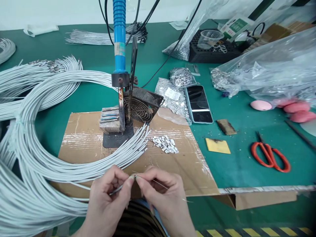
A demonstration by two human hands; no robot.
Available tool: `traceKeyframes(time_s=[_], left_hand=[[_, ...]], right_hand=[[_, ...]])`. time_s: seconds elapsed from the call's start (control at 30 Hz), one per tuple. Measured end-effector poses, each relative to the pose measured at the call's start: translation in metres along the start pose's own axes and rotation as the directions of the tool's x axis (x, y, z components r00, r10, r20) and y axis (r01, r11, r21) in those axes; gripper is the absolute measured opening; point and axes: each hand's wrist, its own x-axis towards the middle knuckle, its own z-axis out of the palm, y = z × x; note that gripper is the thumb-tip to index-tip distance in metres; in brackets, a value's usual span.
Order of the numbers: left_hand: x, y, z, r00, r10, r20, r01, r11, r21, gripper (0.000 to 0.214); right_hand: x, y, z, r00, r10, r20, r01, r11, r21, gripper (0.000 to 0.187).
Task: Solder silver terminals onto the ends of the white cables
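Observation:
My left hand (110, 194) is closed, pinching the end of a white cable (117, 190) between thumb and forefinger. Fingertip to fingertip with it, my right hand (160, 189) is closed in a pinch on a thin wire (160, 184), which trails out past the knuckles. Whatever lies between the two sets of fingertips is mostly covered. Just beyond my hands, a fanned bundle of white cables (128, 153) ends on the cardboard sheet (195, 174). Beside those ends is a pile of small metal pieces (165, 144).
A blue-handled soldering iron (119, 36) stands upright in front of a small fan (139, 107). Coiled white cables (27, 138) fill the left side. To the right lie a phone (198, 103), a yellow sponge (217, 146), red-handled scissors (270, 154) and plastic bags (266, 62).

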Motion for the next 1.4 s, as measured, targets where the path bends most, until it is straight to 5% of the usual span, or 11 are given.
traceKeyframes(time_s=[0.1,0.2,0.3,0.4,0.47,0.57,0.63,0.8,0.97,1.1,1.4], left_hand=[[0.000,-0.004,0.003,1.000,0.007,-0.016,-0.008,0.997,-0.071,0.032],[0.001,-0.005,0.003,1.000,-0.028,-0.014,0.026,0.987,-0.159,0.032],[0.006,-0.008,-0.002,0.996,-0.086,0.022,0.089,0.972,-0.216,0.029],[0.018,-0.016,-0.014,0.995,-0.077,0.057,0.086,0.977,-0.195,0.026],[0.027,-0.021,-0.023,0.995,-0.053,0.082,0.066,0.984,-0.167,0.028],[0.035,-0.020,-0.032,0.996,-0.067,0.052,0.076,0.982,-0.174,0.030],[0.035,-0.014,-0.032,0.997,-0.073,0.007,0.073,0.980,-0.186,0.030],[0.031,0.004,-0.019,0.991,-0.088,-0.097,0.069,0.980,-0.185,0.021],[0.030,0.009,-0.014,0.990,-0.106,-0.089,0.085,0.974,-0.210,0.015],[0.030,0.013,-0.012,0.988,-0.119,-0.100,0.096,0.973,-0.211,0.014],[0.030,0.020,-0.007,0.984,-0.131,-0.123,0.106,0.976,-0.188,0.015]], right_hand=[[-0.005,0.020,0.015,0.986,-0.094,-0.135,0.107,0.990,0.092,0.025],[-0.007,0.024,0.022,0.894,-0.407,-0.188,0.394,0.913,-0.103,0.014],[-0.005,0.012,0.019,0.779,-0.625,-0.054,0.579,0.749,-0.323,0.027],[0.004,-0.004,0.002,0.745,-0.650,0.149,0.648,0.654,-0.390,0.031],[0.015,-0.013,-0.020,0.764,-0.611,0.208,0.629,0.631,-0.455,0.026],[0.037,-0.023,-0.062,0.836,-0.543,-0.078,0.334,0.616,-0.714,0.013],[0.050,-0.027,-0.088,0.833,-0.519,-0.194,0.211,0.620,-0.756,0.018],[0.066,-0.026,-0.113,0.881,-0.421,-0.216,0.110,0.626,-0.772,0.019],[0.057,-0.022,-0.106,0.855,-0.431,-0.289,0.084,0.665,-0.742,0.026],[0.043,-0.025,-0.084,0.819,-0.436,-0.374,0.151,0.791,-0.592,0.023],[0.025,-0.022,-0.019,0.959,-0.278,-0.063,0.264,0.950,-0.166,0.010]])
